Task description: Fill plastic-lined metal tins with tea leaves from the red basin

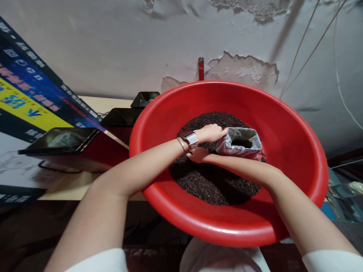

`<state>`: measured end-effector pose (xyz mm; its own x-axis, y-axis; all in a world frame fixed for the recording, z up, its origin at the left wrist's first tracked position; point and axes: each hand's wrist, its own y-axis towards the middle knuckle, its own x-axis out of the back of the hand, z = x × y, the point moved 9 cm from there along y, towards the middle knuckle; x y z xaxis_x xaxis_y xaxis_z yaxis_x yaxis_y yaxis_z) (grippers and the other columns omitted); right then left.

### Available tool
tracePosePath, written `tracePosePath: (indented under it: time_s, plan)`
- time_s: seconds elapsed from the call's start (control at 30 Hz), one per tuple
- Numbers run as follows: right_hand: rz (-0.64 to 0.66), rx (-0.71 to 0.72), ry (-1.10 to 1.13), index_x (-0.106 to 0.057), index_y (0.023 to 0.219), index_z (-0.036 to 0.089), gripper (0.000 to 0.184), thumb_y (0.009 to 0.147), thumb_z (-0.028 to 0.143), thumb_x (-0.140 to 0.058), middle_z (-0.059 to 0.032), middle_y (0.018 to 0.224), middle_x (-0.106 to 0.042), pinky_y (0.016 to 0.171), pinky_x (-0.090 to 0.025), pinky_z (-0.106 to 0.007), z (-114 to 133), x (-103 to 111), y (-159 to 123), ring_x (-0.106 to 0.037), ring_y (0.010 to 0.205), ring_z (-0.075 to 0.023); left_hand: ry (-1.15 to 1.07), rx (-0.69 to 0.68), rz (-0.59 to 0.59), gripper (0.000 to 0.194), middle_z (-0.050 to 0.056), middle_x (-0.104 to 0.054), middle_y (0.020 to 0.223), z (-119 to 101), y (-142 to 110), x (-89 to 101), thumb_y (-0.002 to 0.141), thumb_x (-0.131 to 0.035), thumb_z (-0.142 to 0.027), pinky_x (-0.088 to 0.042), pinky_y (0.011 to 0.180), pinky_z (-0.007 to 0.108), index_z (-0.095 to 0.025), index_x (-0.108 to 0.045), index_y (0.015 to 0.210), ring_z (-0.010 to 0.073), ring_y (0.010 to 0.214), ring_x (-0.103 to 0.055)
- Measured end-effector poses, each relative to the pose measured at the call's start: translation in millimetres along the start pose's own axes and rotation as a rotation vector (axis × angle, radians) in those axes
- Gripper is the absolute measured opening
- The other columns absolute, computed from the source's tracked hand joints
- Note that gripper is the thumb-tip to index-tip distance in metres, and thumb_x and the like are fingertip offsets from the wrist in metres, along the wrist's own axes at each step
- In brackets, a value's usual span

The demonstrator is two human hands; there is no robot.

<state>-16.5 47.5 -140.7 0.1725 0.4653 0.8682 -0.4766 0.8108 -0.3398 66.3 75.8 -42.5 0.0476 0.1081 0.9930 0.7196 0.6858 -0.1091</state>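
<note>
A big red plastic basin holds a heap of dark loose tea leaves. A small silvery foil bag stands open-mouthed on the heap, dark leaves showing inside. My left hand, with a silver watch and bracelet at the wrist, grips the bag's left edge with fingers curled. My right hand reaches across under the left wrist, low on the leaves beside the bag's bottom. Its fingers are mostly hidden behind the left wrist.
Dark trays on red boxes stand at the left on a pale tabletop. A blue and yellow printed banner leans at far left. A peeling white wall rises behind the basin, with thin wires at right.
</note>
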Motion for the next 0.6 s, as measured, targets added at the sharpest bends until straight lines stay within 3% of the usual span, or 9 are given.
tracePosePath:
  time_s: [0.1, 0.23, 0.4, 0.6]
  plan:
    - [0.056, -0.05, -0.02, -0.052, 0.118, 0.015, 0.039, 0.089, 0.04, -0.048, -0.0096, 0.118, -0.054, 0.086, -0.046, -0.043, -9, -13, 2, -0.055, 0.102, -0.0209, 0.011, -0.003, 0.01, 0.056, 0.016, -0.068, 0.092, -2, -1, 1.5, 0.093, -0.015, -0.039, -0.041, 0.064, 0.029, -0.012, -0.059, 0.115, 0.0252, 0.083, -0.064]
    - [0.139, -0.02, -0.029, -0.047, 0.128, 0.017, 0.058, 0.09, 0.056, -0.028, -0.0156, 0.129, -0.05, 0.09, -0.043, -0.043, -7, -24, -16, -0.052, 0.113, -0.0291, -0.075, 0.087, 0.017, 0.068, 0.015, -0.068, 0.091, 3, -4, 3.4, 0.092, -0.009, -0.046, -0.041, 0.066, 0.027, -0.01, -0.067, 0.098, 0.0235, 0.084, -0.064]
    - [0.235, 0.107, -0.05, -0.045, 0.132, 0.015, 0.077, 0.078, 0.069, -0.037, -0.0183, 0.126, -0.053, 0.089, -0.044, -0.041, 2, -30, -49, -0.051, 0.115, -0.0336, -0.059, 0.059, 0.001, 0.071, 0.016, -0.069, 0.088, 3, -2, 2.0, 0.092, -0.007, -0.048, -0.041, 0.062, 0.028, -0.01, -0.067, 0.098, 0.0238, 0.08, -0.064]
    - [0.18, 0.178, -0.184, -0.061, 0.113, 0.018, 0.053, 0.083, 0.056, -0.038, -0.0156, 0.1, -0.067, 0.077, -0.048, -0.04, 3, -24, -88, -0.063, 0.094, -0.0308, -0.043, 0.011, -0.003, 0.06, 0.013, -0.069, 0.084, 3, -1, -0.4, 0.094, -0.014, -0.046, -0.039, 0.06, 0.026, -0.014, -0.062, 0.108, 0.021, 0.071, -0.063]
